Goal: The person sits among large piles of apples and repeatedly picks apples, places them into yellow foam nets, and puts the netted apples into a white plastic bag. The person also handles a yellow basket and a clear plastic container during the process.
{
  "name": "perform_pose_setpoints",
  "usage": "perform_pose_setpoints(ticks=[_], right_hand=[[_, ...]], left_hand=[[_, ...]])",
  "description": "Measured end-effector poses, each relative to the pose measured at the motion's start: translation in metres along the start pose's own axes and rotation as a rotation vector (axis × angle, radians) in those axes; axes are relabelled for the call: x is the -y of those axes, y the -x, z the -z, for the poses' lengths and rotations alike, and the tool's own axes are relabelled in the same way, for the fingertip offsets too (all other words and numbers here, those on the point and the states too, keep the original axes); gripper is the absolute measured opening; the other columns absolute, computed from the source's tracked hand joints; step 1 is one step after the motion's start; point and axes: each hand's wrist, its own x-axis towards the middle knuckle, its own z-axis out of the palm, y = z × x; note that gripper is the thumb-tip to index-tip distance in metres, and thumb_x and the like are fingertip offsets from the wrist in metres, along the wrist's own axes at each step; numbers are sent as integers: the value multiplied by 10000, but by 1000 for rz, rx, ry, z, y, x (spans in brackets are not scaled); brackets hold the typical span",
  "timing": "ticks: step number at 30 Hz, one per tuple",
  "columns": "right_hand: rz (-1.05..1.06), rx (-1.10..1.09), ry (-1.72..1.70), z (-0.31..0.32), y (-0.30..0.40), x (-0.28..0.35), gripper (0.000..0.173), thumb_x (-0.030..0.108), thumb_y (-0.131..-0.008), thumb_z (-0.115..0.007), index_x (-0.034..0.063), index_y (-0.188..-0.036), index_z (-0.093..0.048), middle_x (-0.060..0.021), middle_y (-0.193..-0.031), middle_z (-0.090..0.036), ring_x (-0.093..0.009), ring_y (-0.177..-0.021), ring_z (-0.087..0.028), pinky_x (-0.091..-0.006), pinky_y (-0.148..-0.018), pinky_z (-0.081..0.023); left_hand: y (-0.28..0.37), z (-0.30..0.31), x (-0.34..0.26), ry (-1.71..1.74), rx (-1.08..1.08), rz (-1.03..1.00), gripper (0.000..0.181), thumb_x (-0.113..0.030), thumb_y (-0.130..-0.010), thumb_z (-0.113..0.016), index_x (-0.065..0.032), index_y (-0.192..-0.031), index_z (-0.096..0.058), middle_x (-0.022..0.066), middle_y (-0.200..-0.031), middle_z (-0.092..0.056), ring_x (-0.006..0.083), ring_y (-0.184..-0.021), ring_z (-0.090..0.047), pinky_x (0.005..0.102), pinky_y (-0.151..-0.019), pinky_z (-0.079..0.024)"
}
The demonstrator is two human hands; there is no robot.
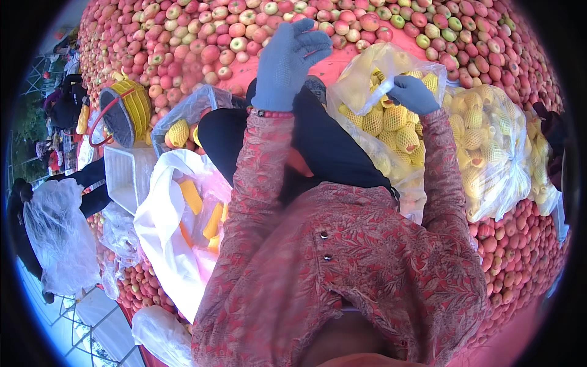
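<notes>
My left hand (291, 64), in a blue-grey knit glove, is raised over the near edge of the loose apples (202, 50); its fingers are apart and hold nothing that I can see. My right hand (414, 94), gloved alike, grips the rim of a clear plastic bag (357, 89). Inside that bag lie many apples in yellow foam nets (394, 118). Right of my right forearm stands a tied clear bag (493, 156) filled with more netted apples.
To the left are a yellow basket (137, 108) with a red handle, a plastic-lined crate (163, 124) holding apples, a white crate (124, 176) and a white sack (156, 220) with yellow foam nets (212, 221). People are at the far left; dark clothing (550, 137) shows at the right edge.
</notes>
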Motion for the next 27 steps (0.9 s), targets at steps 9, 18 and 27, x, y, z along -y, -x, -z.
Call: perform_pose_setpoints(ticks=[9, 18, 27], right_hand=[[551, 124, -376, -128, 30, 194, 203, 197, -816, -646, 29, -924, -610, -30, -762, -593, -92, -693, -542, -251, -627, -447], [1071, 132, 295, -159, 56, 227, 85, 61, -756, -593, 29, -760, -514, -126, -701, -518, -320, -633, -526, -387, -560, -417], [1163, 486, 202, -188, 67, 261, 103, 63, -746, -602, 79, -844, -572, -96, -731, -571, -283, -650, -573, -365, -561, -446]], left_hand=[[37, 16, -43, 259, -77, -304, 537, -465, -935, -389, 30, -1103, -513, 234, -994, -598, 385, -1011, -551, 529, -970, -387], [87, 32, -53, 446, -123, -335, 517, -481, -926, -404, -1, -1037, -563, 175, -915, -632, 301, -903, -616, 439, -846, -489], [165, 99, -81, -333, -549, -439, 324, -245, -948, -452, 36, -1053, -575, 122, -909, -646, 193, -821, -648, 302, -747, -525]])
